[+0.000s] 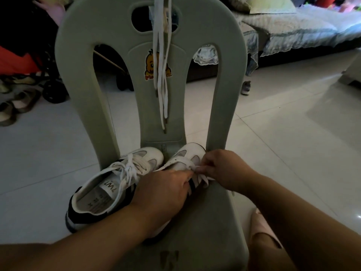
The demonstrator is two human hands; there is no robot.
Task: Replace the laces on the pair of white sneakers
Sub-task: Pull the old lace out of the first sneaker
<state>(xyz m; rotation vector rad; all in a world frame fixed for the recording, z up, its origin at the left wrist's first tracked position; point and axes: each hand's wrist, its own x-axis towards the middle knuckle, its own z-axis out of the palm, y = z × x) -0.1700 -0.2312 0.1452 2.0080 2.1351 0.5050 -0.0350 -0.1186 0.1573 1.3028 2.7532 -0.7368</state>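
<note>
Right sneaker [185,155] lies on the chair seat [214,222], toe toward the backrest, just beside the left sneaker [109,184], which is fully laced and tied. The left hand [164,190] lies over the shoe's upper with fingers curled round it, holding it down. The right hand [224,169] pinches a white lace [204,178] at the lowest eyelets, near the toe. The step in hand appears to be working this lace at the bottom row; whether it is going in or coming out cannot be told. To do it well, keep the shoe pinned flat, grip the lace close to its tip, feed it straight through the eyelet without twisting, and even out both ends before moving up. Spare laces [162,75] hang over the backrest, within reach. No true container is present. The left sneaker's opening shows only its printed insole.
</note>
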